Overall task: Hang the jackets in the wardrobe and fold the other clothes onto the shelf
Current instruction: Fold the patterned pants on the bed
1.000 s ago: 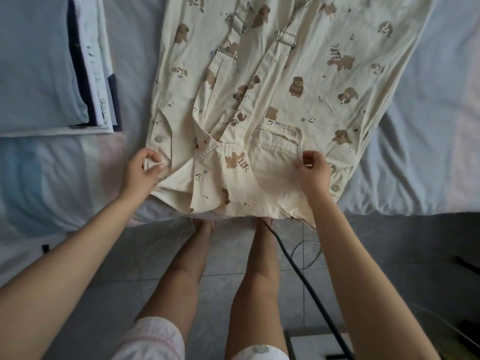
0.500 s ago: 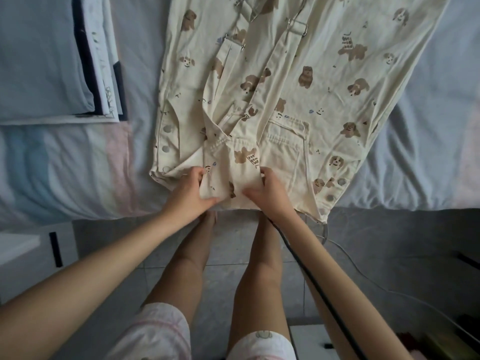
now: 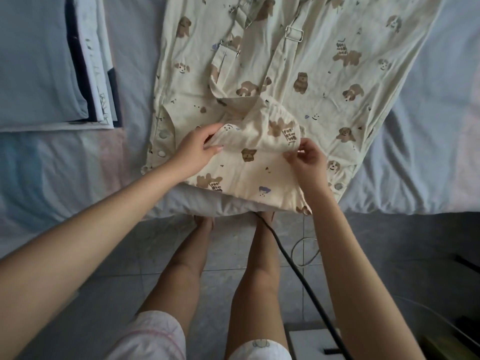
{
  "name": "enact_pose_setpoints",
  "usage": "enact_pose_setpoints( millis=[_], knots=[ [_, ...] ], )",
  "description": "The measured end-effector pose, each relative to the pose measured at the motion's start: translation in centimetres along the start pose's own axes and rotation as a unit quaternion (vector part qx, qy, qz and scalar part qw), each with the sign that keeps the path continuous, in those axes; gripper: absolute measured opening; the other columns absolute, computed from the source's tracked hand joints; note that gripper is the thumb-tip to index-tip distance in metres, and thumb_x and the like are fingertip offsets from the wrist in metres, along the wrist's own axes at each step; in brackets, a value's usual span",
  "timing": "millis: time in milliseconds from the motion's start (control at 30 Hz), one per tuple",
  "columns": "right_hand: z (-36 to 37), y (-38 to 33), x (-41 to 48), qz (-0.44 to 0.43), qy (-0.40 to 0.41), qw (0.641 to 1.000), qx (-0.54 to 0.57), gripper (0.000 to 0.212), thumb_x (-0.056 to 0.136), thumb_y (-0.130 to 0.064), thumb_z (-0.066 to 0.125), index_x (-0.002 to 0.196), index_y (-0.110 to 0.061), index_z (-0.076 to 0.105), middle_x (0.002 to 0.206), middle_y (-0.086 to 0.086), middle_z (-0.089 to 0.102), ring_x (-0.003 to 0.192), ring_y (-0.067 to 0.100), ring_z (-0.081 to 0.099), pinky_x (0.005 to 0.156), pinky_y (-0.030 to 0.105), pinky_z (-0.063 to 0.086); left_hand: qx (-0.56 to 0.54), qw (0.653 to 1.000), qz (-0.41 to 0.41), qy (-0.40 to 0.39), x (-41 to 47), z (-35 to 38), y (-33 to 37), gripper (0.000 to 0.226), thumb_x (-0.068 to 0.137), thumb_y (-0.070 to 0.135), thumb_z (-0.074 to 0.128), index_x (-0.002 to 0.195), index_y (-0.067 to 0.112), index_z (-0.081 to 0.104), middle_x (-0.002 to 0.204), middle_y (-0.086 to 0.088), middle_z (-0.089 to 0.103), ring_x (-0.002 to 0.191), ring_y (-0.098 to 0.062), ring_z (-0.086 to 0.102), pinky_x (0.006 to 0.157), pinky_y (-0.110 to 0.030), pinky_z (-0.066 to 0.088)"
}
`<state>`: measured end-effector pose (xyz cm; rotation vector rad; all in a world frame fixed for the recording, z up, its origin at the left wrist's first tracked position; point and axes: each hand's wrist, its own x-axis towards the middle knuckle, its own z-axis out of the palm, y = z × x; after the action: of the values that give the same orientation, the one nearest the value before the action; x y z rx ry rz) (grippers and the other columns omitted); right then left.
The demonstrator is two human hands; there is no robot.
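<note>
A cream overall dress (image 3: pixel 324 81) printed with brown bears lies spread on the bed (image 3: pixel 65 165), its straps and metal buckles pointing away from me. Its near bib part is turned up and over onto the rest of the garment. My left hand (image 3: pixel 197 149) grips the left corner of that turned-over flap, thumb under the cloth. My right hand (image 3: pixel 306 157) pinches the flap's right corner between thumb and fingers.
A stack of folded clothes (image 3: pixel 52 61), light blue on top with dark and white layers beneath, lies on the bed at the left. A black cable (image 3: pixel 298 276) runs across the tiled floor by my legs. A white box (image 3: pixel 311 344) sits at the bottom edge.
Both hands took hold of the garment's near edge and lifted it up and away from me, folding the bib part over onto the dress.
</note>
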<state>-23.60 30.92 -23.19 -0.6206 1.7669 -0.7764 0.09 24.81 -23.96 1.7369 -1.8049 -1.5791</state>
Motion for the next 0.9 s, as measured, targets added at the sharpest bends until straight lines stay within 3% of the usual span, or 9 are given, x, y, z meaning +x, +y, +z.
enact_pose_setpoints(
  millis=[167,300,367,467,533,633,733,833,900],
  knots=[
    [1.3,1.5,2.0,0.044,0.039,0.988,-0.141,0.011,0.086,-0.009,0.059,0.081,-0.018,0.058,0.074,-0.007,0.057,0.073,0.012,0.052,0.070,0.039,0.047,0.120,0.993,-0.011,0.011,1.4,1.3,-2.4,0.017,0.084,0.012,0.068,0.096,0.001,0.063,0.087,-0.004,0.051,0.085,-0.028,0.055,0.067,-0.028,0.033],
    [2.1,1.0,2.5,0.015,0.001,0.975,-0.220,0.007,0.078,-0.017,0.050,0.084,-0.014,0.051,0.083,0.005,0.056,0.075,0.020,0.053,0.066,0.037,0.043,0.134,0.991,-0.017,-0.013,1.3,1.7,-1.9,0.027,0.076,0.013,0.072,0.101,0.008,0.064,0.094,-0.005,0.059,0.092,-0.026,0.059,0.078,-0.034,0.047],
    [1.9,0.5,2.6,0.033,-0.070,0.966,-0.248,0.036,0.066,-0.030,0.058,0.097,-0.014,0.051,0.103,0.011,0.060,0.093,0.028,0.058,0.080,0.045,0.050,0.043,0.995,-0.058,-0.073,1.6,1.5,-0.7,0.040,0.071,0.025,0.074,0.108,0.018,0.062,0.101,0.002,0.062,0.100,-0.021,0.061,0.088,-0.035,0.049],
    [0.7,-1.7,3.4,0.077,-0.220,0.968,-0.096,0.070,0.064,-0.053,0.072,0.115,-0.005,0.060,0.110,0.011,0.068,0.104,0.024,0.063,0.097,0.041,0.047,-0.195,0.962,-0.142,-0.128,3.1,1.2,2.4,0.027,0.084,0.040,0.063,0.103,0.022,0.060,0.101,0.006,0.066,0.100,-0.014,0.061,0.089,-0.025,0.048],
    [-0.2,-3.3,4.8,0.113,-0.242,0.964,0.001,0.072,0.079,-0.062,0.058,0.120,-0.003,0.061,0.110,0.011,0.070,0.105,0.021,0.065,0.097,0.036,0.045,-0.305,0.926,-0.180,-0.132,5.2,1.1,4.1,0.033,0.090,0.048,0.047,0.097,0.020,0.061,0.088,0.005,0.069,0.088,-0.014,0.063,0.083,-0.025,0.048],
    [0.2,-3.9,7.4,0.179,-0.259,0.945,0.091,0.070,0.088,-0.054,0.054,0.128,0.003,0.053,0.119,0.018,0.065,0.107,0.026,0.064,0.094,0.039,0.050,-0.405,0.884,-0.217,-0.080,7.2,1.7,5.7,0.021,0.093,0.036,0.052,0.097,0.017,0.060,0.084,0.001,0.069,0.083,-0.015,0.063,0.079,-0.027,0.050],
    [1.7,-4.6,8.8,0.247,-0.261,0.917,0.171,0.039,0.092,-0.032,0.057,0.115,-0.001,0.059,0.101,0.012,0.069,0.086,0.024,0.069,0.076,0.037,0.055,-0.466,0.856,-0.221,-0.031,8.2,2.1,6.0,0.013,0.088,0.016,0.064,0.098,0.008,0.063,0.081,-0.002,0.072,0.077,-0.016,0.069,0.074,-0.029,0.055],
    [1.3,-5.5,8.9,0.244,-0.310,0.891,0.225,0.032,0.086,-0.019,0.053,0.113,-0.002,0.058,0.099,0.012,0.067,0.085,0.025,0.067,0.077,0.038,0.056,-0.380,0.903,-0.199,0.036,8.1,1.8,6.4,0.088,0.064,0.023,0.086,0.136,0.004,0.039,0.111,-0.002,0.066,0.095,-0.017,0.066,0.063,-0.026,0.051],
    [0.9,-5.7,9.0,0.171,-0.325,0.889,0.272,0.037,0.082,-0.006,0.051,0.118,-0.003,0.055,0.099,0.012,0.069,0.087,0.024,0.067,0.080,0.037,0.056,-0.151,0.975,-0.121,0.110,7.7,1.3,6.5,0.092,0.071,0.021,0.082,0.143,0.009,0.026,0.128,0.002,0.051,0.110,-0.011,0.052,0.073,-0.017,0.044]
  ],
)
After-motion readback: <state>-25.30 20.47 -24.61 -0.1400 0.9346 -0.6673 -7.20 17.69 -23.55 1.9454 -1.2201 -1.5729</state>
